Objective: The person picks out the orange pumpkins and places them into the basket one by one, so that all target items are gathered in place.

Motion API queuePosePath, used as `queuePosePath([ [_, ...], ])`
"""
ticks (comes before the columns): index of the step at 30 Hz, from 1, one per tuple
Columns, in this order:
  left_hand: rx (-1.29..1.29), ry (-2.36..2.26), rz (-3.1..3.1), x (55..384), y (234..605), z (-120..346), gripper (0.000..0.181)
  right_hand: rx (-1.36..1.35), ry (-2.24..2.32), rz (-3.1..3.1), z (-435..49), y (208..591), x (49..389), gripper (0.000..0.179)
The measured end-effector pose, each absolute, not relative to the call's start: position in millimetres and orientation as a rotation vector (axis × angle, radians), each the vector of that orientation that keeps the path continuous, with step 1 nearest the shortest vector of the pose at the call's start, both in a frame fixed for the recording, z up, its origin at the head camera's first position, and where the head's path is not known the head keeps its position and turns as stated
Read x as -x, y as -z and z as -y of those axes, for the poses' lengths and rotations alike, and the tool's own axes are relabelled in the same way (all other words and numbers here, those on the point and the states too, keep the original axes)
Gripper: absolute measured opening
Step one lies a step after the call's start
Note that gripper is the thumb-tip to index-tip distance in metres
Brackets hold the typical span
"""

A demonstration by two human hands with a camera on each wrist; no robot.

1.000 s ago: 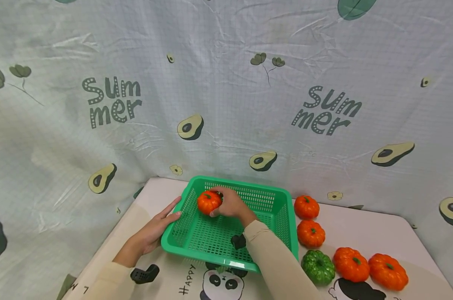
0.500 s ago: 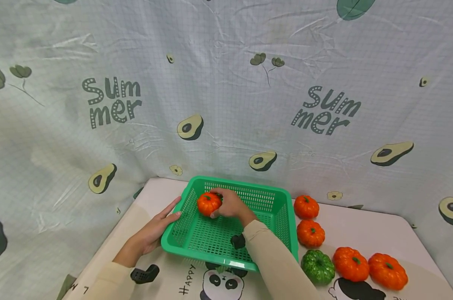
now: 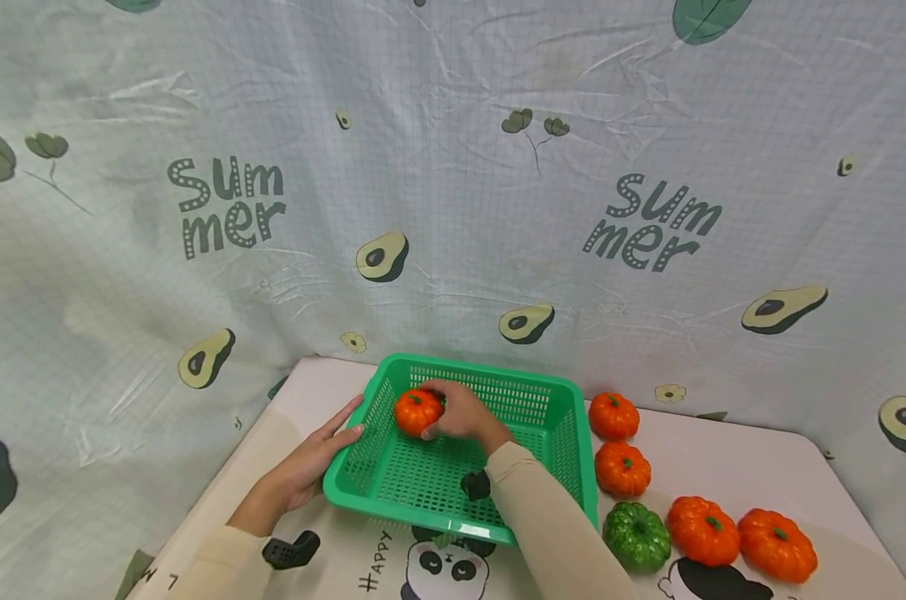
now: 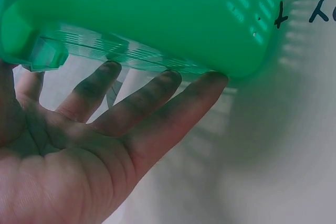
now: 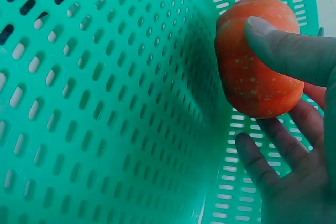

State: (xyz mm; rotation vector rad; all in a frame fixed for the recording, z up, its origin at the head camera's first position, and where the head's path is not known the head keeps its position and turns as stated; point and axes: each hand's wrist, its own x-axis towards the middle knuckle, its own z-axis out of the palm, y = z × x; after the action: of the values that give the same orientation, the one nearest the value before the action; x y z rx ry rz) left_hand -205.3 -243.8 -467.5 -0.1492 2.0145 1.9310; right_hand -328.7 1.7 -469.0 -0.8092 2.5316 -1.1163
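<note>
Inside the green plastic basket (image 3: 460,528), my right hand (image 3: 460,410) holds a small orange pumpkin (image 3: 418,412) near the left end wall. In the right wrist view the thumb presses one side of the pumpkin (image 5: 257,59), with fingers on its far side and below. My left hand (image 3: 307,462) lies against the basket's left side, its thumb at the rim. From the left wrist, the left hand's fingers (image 4: 152,124) reach out nearly straight, tips touching the basket's outer surface (image 4: 131,14).
Right of the basket sit two orange pumpkins (image 3: 613,417), one behind the other. Nearer, a green pumpkin (image 3: 637,537) stands beside two larger orange ones (image 3: 703,531). A printed cloth (image 3: 453,183) hangs behind the table (image 3: 738,454).
My right hand and the pumpkin have come down slightly inside the basket. The left hand and the basket stay in place.
</note>
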Motion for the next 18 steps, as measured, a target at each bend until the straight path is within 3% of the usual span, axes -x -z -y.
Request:
queuePosePath([
  [18, 0.155, -1.932, -2.008, 205.8, 470.1, 244.0, 0.068, 0.855, 1.104, -2.504, -1.7, 468.9, 327.4, 0.07],
])
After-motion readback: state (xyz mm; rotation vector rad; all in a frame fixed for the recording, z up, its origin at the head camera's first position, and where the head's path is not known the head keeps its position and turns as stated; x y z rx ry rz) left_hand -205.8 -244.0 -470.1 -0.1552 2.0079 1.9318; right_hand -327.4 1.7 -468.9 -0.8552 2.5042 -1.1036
